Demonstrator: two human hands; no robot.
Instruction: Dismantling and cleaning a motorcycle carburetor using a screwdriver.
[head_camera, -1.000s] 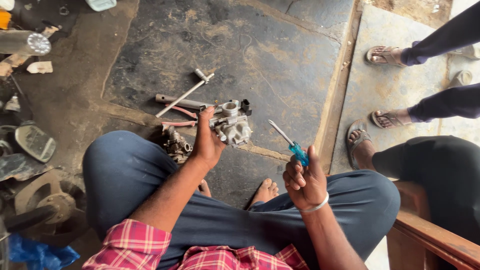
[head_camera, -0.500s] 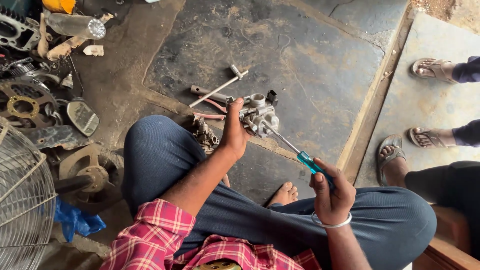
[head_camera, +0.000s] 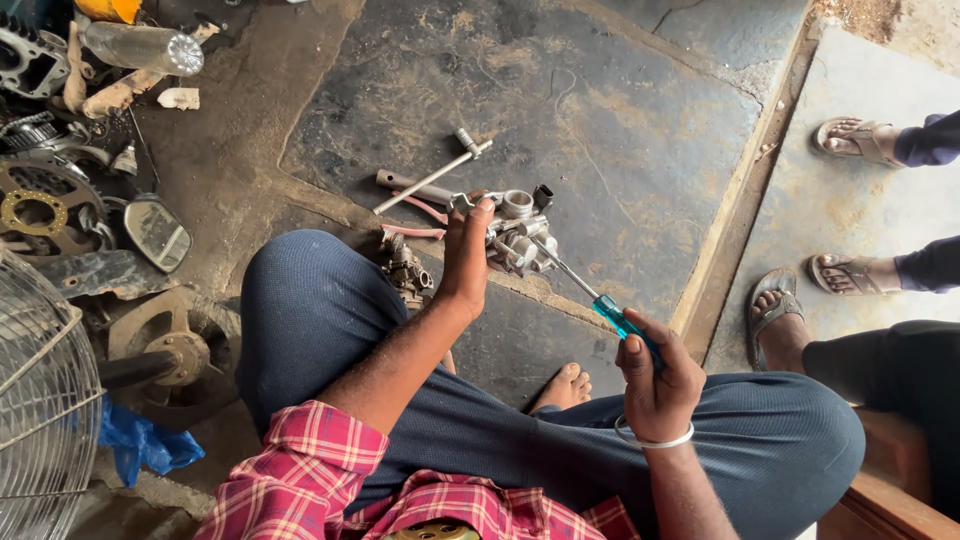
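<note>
My left hand (head_camera: 467, 255) grips a small grey metal carburettor (head_camera: 520, 235) and holds it above the dark oily floor, in front of my left knee. In my right hand (head_camera: 655, 385) is a screwdriver (head_camera: 590, 295) with a clear blue handle. Its thin metal shaft points up and left, and the tip rests on the carburettor. A silver bangle sits on my right wrist. I am seated in dark blue trousers and a red checked shirt, with one bare foot (head_camera: 565, 385) showing between my knees.
A T-shaped socket wrench (head_camera: 432, 178), red-handled pliers (head_camera: 415, 220) and a second metal part (head_camera: 405, 268) lie by my left knee. Engine parts, a sprocket (head_camera: 35, 208), a mirror (head_camera: 157, 232) and a wire fan guard (head_camera: 40, 400) crowd the left. Other people's sandalled feet (head_camera: 850, 135) stand at right.
The screwdriver has swung from pointing free in the air down onto the carburettor, and its tip now touches it. The view has shifted left, bringing the fan guard and scrap parts in.
</note>
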